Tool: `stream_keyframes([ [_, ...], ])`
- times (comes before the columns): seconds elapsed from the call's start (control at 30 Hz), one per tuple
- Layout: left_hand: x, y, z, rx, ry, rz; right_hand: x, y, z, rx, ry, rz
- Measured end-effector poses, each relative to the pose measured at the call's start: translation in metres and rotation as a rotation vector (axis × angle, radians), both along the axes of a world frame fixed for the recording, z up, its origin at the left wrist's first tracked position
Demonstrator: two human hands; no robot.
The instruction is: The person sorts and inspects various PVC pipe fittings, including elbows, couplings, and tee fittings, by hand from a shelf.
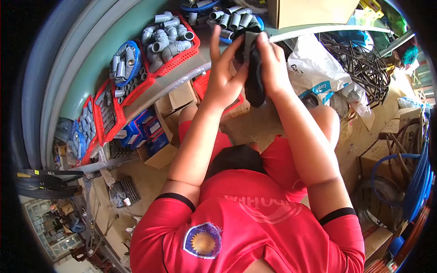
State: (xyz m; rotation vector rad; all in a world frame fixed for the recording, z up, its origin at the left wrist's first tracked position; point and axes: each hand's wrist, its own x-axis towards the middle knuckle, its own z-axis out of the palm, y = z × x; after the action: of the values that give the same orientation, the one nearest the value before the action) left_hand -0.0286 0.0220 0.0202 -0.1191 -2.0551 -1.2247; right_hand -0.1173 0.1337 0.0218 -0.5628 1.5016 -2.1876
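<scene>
Both my hands are raised in front of me around a folded black cloth item, whose exact kind I cannot make out. A greyish strip shows along its upper part, and one end hangs down between my hands. My left hand grips its left side, with one finger pointing up and away from it. On the other side my right hand presses it, the thumb lying near the top. Another black cloth piece rests on my lap, against red shorts.
Red baskets of grey pipe fittings line a shelf at the left and front, along with blue baskets. Below stand boxes. White sacks and a tangle of black rods lie front right. Blue hose hangs at the right.
</scene>
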Motion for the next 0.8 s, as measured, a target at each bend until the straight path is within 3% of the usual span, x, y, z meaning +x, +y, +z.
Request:
stream_keyframes([
  [0.03, -0.001, -0.001, 0.0, -0.013, -0.024, -0.039, -0.006, 0.0, -0.004, -0.051, -0.064, 0.008],
  [0.07, -0.003, -0.002, -0.001, -0.025, -0.047, -0.078, -0.008, -0.007, -0.009, -0.094, -0.118, -0.141],
  [0.13, -0.011, -0.006, -0.004, -0.054, -0.059, -0.16, -0.018, -0.008, -0.02, -0.195, -0.224, -0.083],
  [0.23, -0.012, 0.0, -0.003, 0.298, -0.182, -0.36, -0.025, -0.002, -0.021, -0.155, -0.283, -0.042],
  [0.27, -0.012, -0.002, -0.009, 0.309, -0.169, -0.376, -0.025, -0.002, -0.017, -0.129, -0.308, -0.024],
  [0.37, -0.008, 0.005, -0.007, 0.44, -0.124, -0.386, -0.025, -0.009, -0.028, -0.291, -0.427, 0.015],
  [0.4, -0.01, 0.006, -0.013, 0.342, -0.059, -0.308, -0.009, -0.004, -0.009, -0.438, -0.676, 0.138],
  [0.5, -0.009, 0.01, -0.019, 0.308, 0.031, -0.168, 0.01, 0.003, 0.01, -0.417, -0.741, 0.348],
  [0.67, -0.01, 0.008, -0.023, 0.29, 0.028, -0.17, 0.003, 0.008, 0.006, 0.16, -0.316, 0.059],
  [0.77, -0.009, 0.009, -0.03, 0.232, -0.033, -0.106, -0.027, 0.03, 0.007, 0.771, 0.078, 0.023],
  [0.8, -0.003, 0.003, -0.036, 0.17, -0.127, -0.103, -0.035, 0.034, -0.01, 0.772, 0.224, -0.148],
])
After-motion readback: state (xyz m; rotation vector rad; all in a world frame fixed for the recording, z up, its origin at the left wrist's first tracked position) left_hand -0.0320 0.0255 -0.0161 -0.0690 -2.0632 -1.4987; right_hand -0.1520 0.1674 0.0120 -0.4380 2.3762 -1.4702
